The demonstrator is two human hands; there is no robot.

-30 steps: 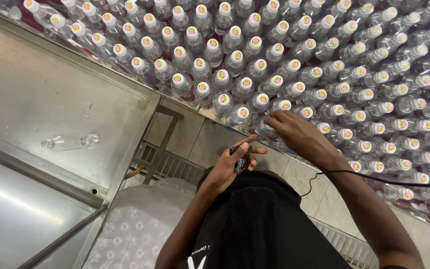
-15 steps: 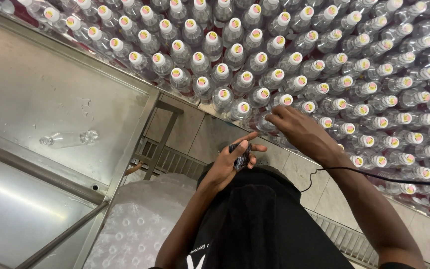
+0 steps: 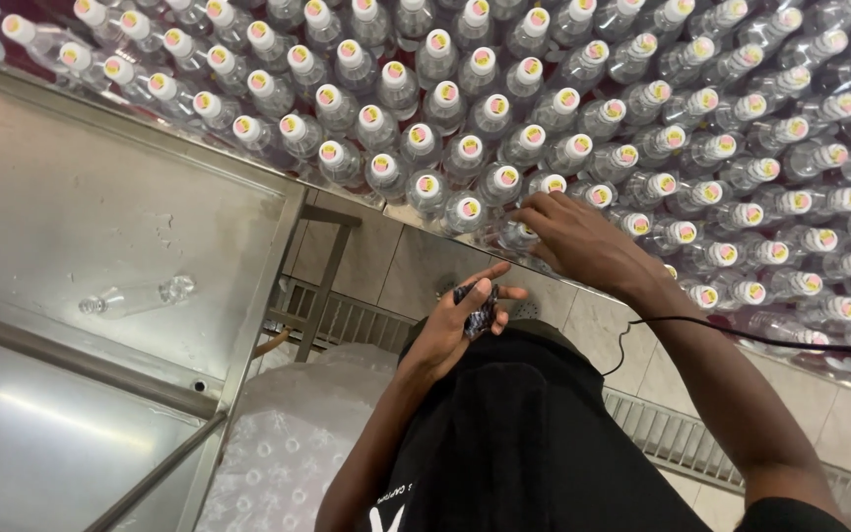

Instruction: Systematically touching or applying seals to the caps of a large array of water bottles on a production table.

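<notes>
Left hand: our left hand (image 3: 457,320) sits nearest, just above the black shirt (image 3: 534,443), thumb and fingers curled around a small dark object (image 3: 477,308); what that object is, we cannot tell.
Right hand: our right hand (image 3: 573,232) reaches to the near edge of the table, fingers bent and pinching the bottle at the edge (image 3: 516,234) around its neck and shoulder.
Bottle handling: clear thin plastic, capped; we judge it light to moderate in weight if filled, slightly yielding under a squeeze, smooth and likely slippery. The cap and neck look like the firmest hold; the body gives least room, with neighbours touching on three sides.
Cable: a thin black cable (image 3: 741,333) runs across our right forearm, close enough to snag.
Bagged bottles: a clear plastic bundle (image 3: 288,443) lies low beside our left arm, on the floor side.
Floor: tiled, with a metal drain grate (image 3: 662,433) along it beneath us.
Steel table: a bare steel table (image 3: 71,187) stands at left, with one clear bottle lying on its side (image 3: 135,296), well apart from the rest.
Packed bottles: a dense field of upright capped bottles (image 3: 425,99) fills the far table, caps touching or nearly so. We judge that any sideways pull on one could topple the row beside it.
</notes>
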